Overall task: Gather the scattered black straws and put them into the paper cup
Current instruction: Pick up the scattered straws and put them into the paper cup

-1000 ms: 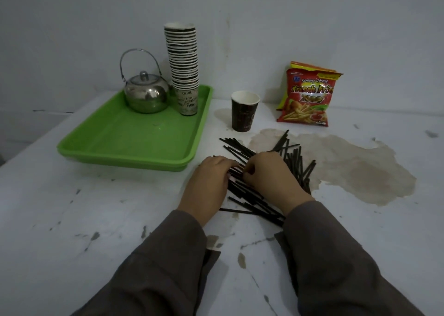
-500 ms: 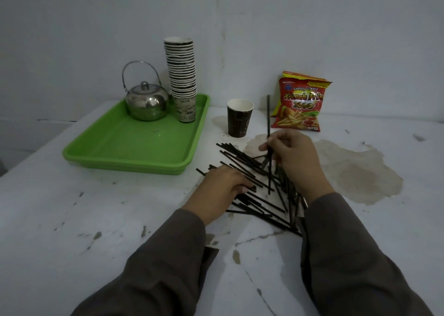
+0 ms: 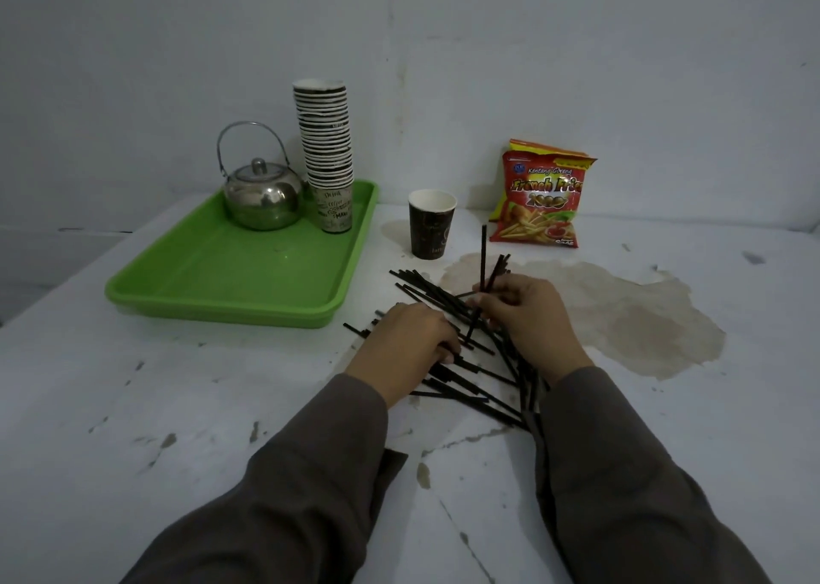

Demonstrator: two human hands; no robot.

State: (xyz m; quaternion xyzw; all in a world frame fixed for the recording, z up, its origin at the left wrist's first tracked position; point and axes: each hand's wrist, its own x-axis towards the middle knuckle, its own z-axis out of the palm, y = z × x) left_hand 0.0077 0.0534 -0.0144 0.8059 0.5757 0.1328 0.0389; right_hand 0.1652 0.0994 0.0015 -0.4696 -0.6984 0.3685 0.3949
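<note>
Black straws (image 3: 448, 299): thin matte rods, heaped just before the paper cup (image 3: 431, 224), dark printed card. Right hand (image 3: 526, 317) pinches one upright; left hand (image 3: 408, 339) curls onto the heap. Snack bag (image 3: 543, 197) right of cup: "French Fries".

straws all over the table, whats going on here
A person is gathering black straws scattered on a white table. The right hand pinches a few straws, one sticking upright; the left hand rests curled on the pile. The single paper cup stands just beyond the pile, with no straws visible in it yet. A green tray to the left holds a kettle and a stack of cups; a snack bag leans against the wall.
</note>
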